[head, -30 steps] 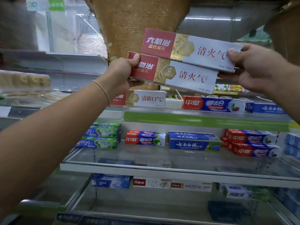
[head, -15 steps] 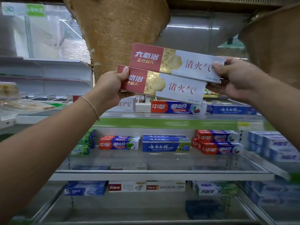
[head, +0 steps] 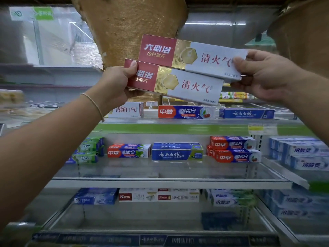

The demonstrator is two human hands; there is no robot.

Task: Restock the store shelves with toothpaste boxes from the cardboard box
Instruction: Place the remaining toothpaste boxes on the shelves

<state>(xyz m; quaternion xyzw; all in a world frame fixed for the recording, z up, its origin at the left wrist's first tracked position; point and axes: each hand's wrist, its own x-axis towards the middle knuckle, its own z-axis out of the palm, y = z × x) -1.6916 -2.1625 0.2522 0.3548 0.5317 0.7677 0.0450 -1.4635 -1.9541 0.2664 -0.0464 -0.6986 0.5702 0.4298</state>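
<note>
Two long red, gold and pale-grey cardboard toothpaste boxes are held up in the air in front of the upper shelf, well above its green-striped front edge [head: 178, 128]. The lower toothpaste box [head: 178, 82] is gripped at its red end by the left hand [head: 117, 84], thumb pressed on the front face and fingers curled round behind. The upper toothpaste box [head: 192, 56] is pinched at its grey end by the right hand [head: 263, 75], thumb on the front, the other fingers wrapped underneath. The two boxes overlap (the lower one lies in front, covering the bottom edge of the upper one) and both tilt down toward the right. A thin pale bracelet [head: 94, 104] is worn on the left wrist. Behind the boxes a brown woven burlap-covered column [head: 128, 32] is seen. On the upper shelf a red-and-blue box [head: 185, 112] and a blue box [head: 247, 114] lie near the front edge. The glass middle shelf [head: 169, 179] carries more blue, red and green boxes toward its back.
</note>
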